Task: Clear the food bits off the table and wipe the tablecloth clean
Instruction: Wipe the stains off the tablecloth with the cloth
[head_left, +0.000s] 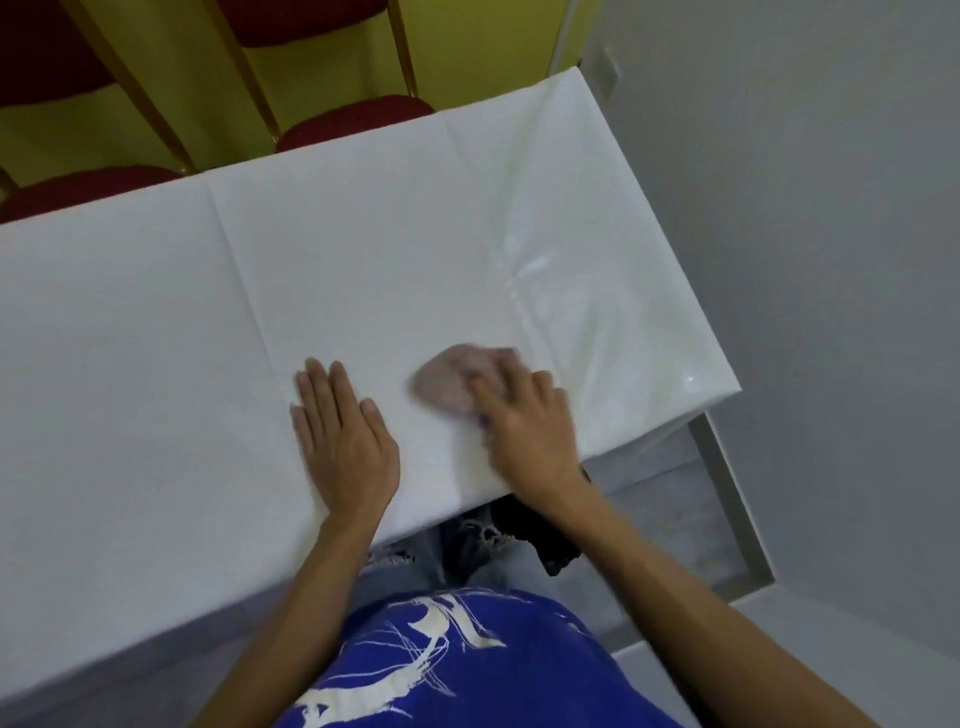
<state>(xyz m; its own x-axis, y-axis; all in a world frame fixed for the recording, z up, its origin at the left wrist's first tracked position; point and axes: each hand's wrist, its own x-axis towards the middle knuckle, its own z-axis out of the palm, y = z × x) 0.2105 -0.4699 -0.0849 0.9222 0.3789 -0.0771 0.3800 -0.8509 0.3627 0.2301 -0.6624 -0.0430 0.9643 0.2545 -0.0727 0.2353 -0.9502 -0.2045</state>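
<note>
A white tablecloth (363, 260) covers the whole table. My right hand (524, 426) presses on a crumpled pinkish cloth (452, 379), which lies on the tablecloth near the front edge and looks blurred. My left hand (343, 431) rests flat on the tablecloth to the left of the cloth, fingers spread and palm down, holding nothing. I see no food bits on the tablecloth. The right part of the tablecloth shines and is wrinkled.
Red-seated chairs (358, 122) with gold frames stand along the far side of the table, on a yellow floor. The table's right end (717, 374) is close to a grey wall (831, 208). The front edge runs just in front of my body.
</note>
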